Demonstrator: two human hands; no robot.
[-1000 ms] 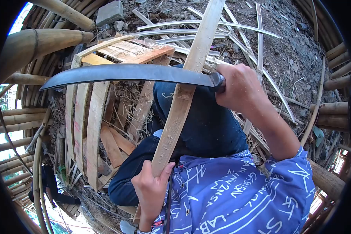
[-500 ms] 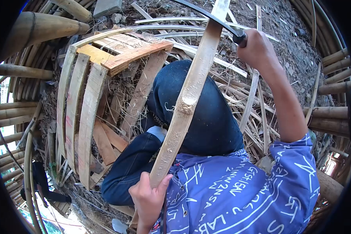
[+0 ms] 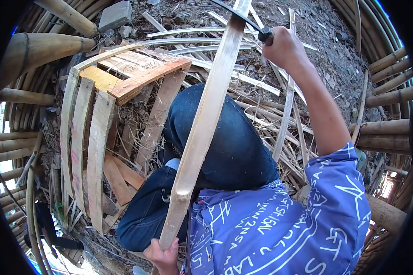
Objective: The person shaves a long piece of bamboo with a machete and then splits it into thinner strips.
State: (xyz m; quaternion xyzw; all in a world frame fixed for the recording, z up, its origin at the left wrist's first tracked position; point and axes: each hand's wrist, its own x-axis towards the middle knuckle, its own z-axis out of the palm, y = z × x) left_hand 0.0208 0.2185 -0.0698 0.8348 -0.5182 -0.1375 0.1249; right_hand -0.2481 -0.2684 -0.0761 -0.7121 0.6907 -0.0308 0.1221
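My left hand (image 3: 163, 256) is closed around the near end of a long split bamboo strip (image 3: 206, 117), low beside my shirt. The strip slants up across my bent knee, its pale inner face turned up, with a lighter scraped node near the lower end. My right hand (image 3: 283, 48) grips the black handle of a machete (image 3: 247, 19). Its dark, slightly curved blade lies across the upper part of the strip and runs out of the top edge.
A wooden crate-like stool (image 3: 98, 110) stands left of my knee. Bamboo slats (image 3: 287, 114) and shavings litter the ground. A grey block (image 3: 115, 16) lies at the back. Bamboo poles (image 3: 46, 48) line both sides. Part of another person (image 3: 43, 224) shows at lower left.
The bamboo strip has slid down toward my body, its node now lower. My left hand has moved down with it. My right hand still holds the machete against the strip's upper part.
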